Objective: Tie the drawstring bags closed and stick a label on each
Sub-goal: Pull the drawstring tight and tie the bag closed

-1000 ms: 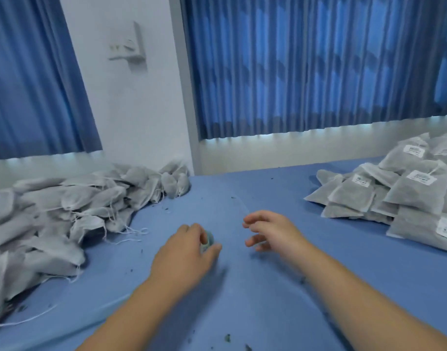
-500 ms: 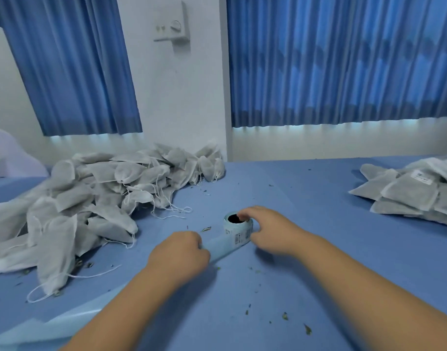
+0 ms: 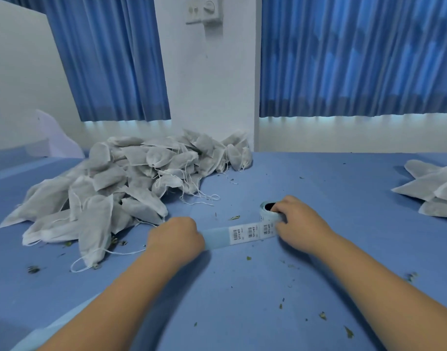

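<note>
Unrolling label stock, by judgement: left hand (image 3: 175,239) grips the strip (image 3: 217,238); right hand (image 3: 299,224), at its 3 o'clock, clamps the roll (image 3: 266,211). The next move calls for peeling one label cleanly. Bags (image 3: 116,188) lie heaped at 10 o'clock, untouched.

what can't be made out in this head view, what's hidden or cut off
All in the head view:
- Print on the label strip: too small and soft to read.
- Grip of the left hand on the strip's end: hidden by the hand's own back.
- Most of the label roll: covered by the right hand.
- The bags at right: cut off by the frame edge.
- Knots in the left bag pile: too small to judge.
</note>
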Demonstrator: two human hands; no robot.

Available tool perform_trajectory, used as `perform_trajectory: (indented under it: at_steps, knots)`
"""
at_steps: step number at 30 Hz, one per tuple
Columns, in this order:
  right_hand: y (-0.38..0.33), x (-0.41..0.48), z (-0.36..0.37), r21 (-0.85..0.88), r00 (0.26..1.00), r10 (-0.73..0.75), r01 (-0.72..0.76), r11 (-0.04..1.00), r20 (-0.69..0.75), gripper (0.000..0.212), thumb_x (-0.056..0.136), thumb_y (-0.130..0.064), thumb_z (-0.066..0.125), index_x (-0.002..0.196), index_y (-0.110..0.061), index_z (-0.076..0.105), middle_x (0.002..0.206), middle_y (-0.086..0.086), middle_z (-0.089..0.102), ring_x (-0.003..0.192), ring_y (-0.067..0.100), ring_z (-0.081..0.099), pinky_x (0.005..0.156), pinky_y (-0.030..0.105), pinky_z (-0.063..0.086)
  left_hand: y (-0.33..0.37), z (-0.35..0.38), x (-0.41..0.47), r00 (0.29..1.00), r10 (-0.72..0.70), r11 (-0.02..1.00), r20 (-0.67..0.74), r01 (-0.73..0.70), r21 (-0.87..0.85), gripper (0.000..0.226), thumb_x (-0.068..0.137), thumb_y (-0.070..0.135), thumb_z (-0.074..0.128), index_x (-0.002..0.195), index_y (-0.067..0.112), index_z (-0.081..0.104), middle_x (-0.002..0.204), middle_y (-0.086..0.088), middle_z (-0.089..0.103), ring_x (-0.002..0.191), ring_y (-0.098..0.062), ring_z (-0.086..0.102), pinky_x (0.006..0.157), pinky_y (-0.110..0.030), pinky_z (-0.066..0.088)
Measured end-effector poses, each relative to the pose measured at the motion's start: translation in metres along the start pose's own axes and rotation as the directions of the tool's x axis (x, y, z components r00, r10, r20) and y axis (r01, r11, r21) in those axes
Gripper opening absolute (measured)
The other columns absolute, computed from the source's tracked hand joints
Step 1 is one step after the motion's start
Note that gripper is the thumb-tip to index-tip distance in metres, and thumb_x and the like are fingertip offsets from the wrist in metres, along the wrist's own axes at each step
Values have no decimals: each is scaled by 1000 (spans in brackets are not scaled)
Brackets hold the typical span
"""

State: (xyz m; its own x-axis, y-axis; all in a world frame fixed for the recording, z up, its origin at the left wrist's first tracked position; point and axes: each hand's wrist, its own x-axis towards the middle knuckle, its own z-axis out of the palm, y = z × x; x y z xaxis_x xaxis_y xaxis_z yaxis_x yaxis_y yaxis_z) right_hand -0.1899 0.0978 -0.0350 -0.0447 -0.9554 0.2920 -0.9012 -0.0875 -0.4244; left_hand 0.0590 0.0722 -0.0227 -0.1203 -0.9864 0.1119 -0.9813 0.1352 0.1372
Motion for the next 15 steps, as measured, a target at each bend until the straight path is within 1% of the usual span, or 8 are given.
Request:
perform_trajectory:
  at_steps: [2,4,5,7,9,11,13,15]
  knots:
    - [2,-4,7,20,998,2,0,1000,-70,29,88,-12,49,112,-21,60,108,-11,43,91,14,54,76,34,49,-2,-2,3,999,-17,993,44,23,-120,22,83,16,45,90,17,66,93,1,64,89,-23,60,71,-29,47]
    - [5,-9,11,47,994,-16,21,999,-104,32,89,-12,50,119,-21,57,112,-13,39,86,10,53,73,30,49,-5,-5,8,998,-37,964,54,49,-261,27,83,14,46,91,19,71,98,1,68,95,-23,62,84,-34,53]
    - [6,-11,11,73,994,-24,32,997,-110,34,89,-11,52,121,-21,56,113,-13,38,83,7,52,73,28,48,-7,-6,10,998,-49,949,31,56,-311,26,84,14,47,89,20,71,97,2,69,95,-23,62,87,-36,53]
    - [7,-13,10,119,989,-30,47,992,-142,35,87,-10,53,120,-24,55,112,-15,37,77,3,52,72,28,49,-13,-8,16,995,-78,936,-55,54,-346,24,84,15,47,87,22,70,96,2,69,94,-23,62,85,-36,53]
    - [4,-15,9,130,985,-31,54,990,-170,34,86,-10,55,117,-25,56,111,-16,36,73,5,53,72,33,50,-18,-10,22,985,-80,960,-153,35,-279,24,83,15,47,91,24,67,101,2,67,92,-22,60,77,-32,50]
    - [2,-16,12,136,986,-55,77,988,-156,34,88,-10,54,119,-23,56,111,-15,37,73,5,53,74,33,50,-24,-11,30,973,-68,985,-223,29,-171,24,86,16,48,102,23,64,114,0,60,96,-24,56,76,-33,44]
    - [-1,-17,14,147,987,-70,91,985,-142,33,89,-11,53,120,-22,56,110,-16,38,73,4,53,75,29,49,-33,-12,41,966,-47,999,-256,42,-24,30,89,16,48,116,20,59,125,-4,51,107,-29,55,80,-37,43]
    - [-3,-17,16,164,987,-74,98,982,-144,33,89,-11,53,120,-23,56,108,-18,37,72,4,53,75,26,48,-44,-15,52,966,9,985,-258,35,167,35,90,15,47,124,18,55,128,-4,46,112,-30,54,79,-39,44]
